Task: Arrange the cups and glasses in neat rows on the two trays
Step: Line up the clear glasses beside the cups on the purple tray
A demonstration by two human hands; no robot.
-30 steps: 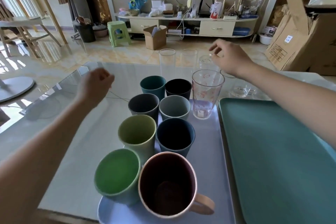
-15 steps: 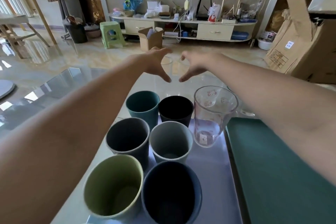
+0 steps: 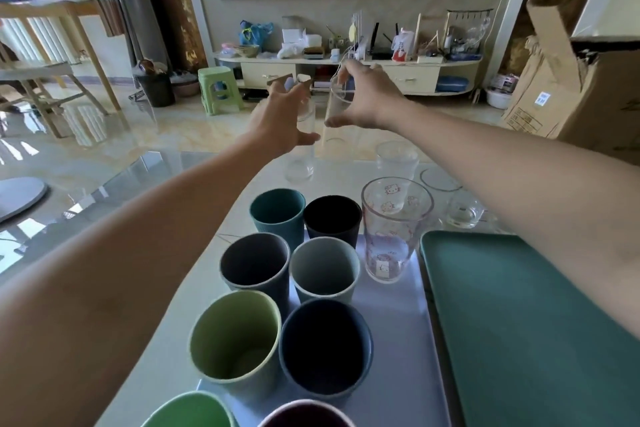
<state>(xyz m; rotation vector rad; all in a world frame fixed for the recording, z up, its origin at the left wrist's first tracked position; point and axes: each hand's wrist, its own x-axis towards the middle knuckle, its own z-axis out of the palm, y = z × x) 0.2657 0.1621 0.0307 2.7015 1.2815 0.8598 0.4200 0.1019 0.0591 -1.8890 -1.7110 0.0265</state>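
At the table's far edge, my left hand (image 3: 277,121) wraps round a tall clear glass (image 3: 300,163) whose base looks to touch the table. Beside it, my right hand (image 3: 367,97) grips a second tall clear glass (image 3: 335,130), held just above the table. Several coloured cups stand in two columns on the lavender tray (image 3: 394,329): teal (image 3: 277,211), black (image 3: 332,215), dark grey (image 3: 254,260), light grey (image 3: 323,270), olive (image 3: 235,333) and navy (image 3: 325,347). A printed glass (image 3: 394,229) stands on that tray's far right. The green tray (image 3: 519,322) carries nothing.
A clear glass (image 3: 396,159) and a small low glass (image 3: 464,211) stand on the table beyond the trays, with a round glass rim (image 3: 440,180) between them. A green cup (image 3: 187,409) and a maroon mug (image 3: 304,418) sit at the lavender tray's near end.
Both hands have reached forward from apart and closed round the two tall glasses at the far edge. The right glass has come up off the table.
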